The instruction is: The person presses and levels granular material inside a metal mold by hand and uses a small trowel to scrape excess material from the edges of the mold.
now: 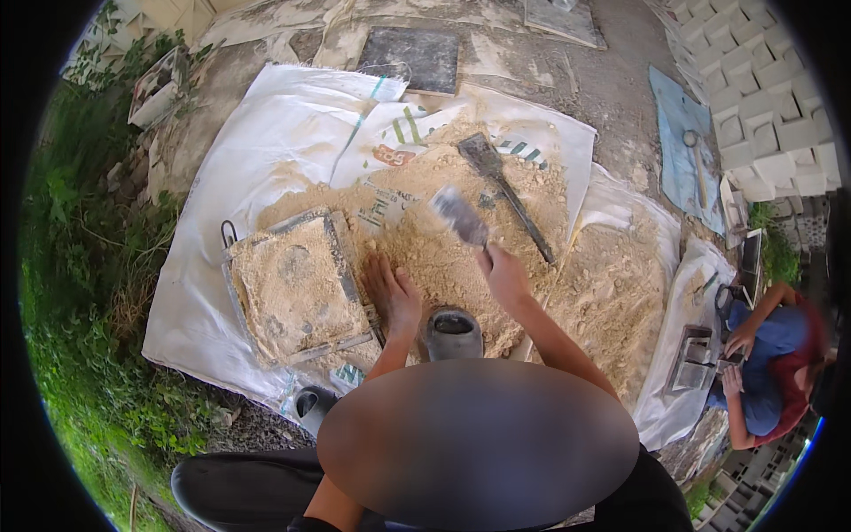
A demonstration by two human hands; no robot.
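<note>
My left hand (392, 290) lies flat with fingers stretched out on the loose tan sand (417, 257), right beside a square metal mould (344, 253). Sand packs the mould and spreads over its top. In my right hand (508, 281) is a short-handled trowel (459, 218); its flat, sand-dusted blade points up and left above the sand, slightly blurred. Behind it rests a dark flat-bladed tool (481, 153) with a long handle, slanting across the sand pile.
White woven sacks (213, 239) lie under everything. Two grey rounded things (454, 341) with dark openings sit near me. A dark square slab (409, 58) lies beyond. At right, another person (780, 359) handles something beside a metal mould (690, 359). Pale blocks (767, 97) are stacked behind a blue sheet (678, 133).
</note>
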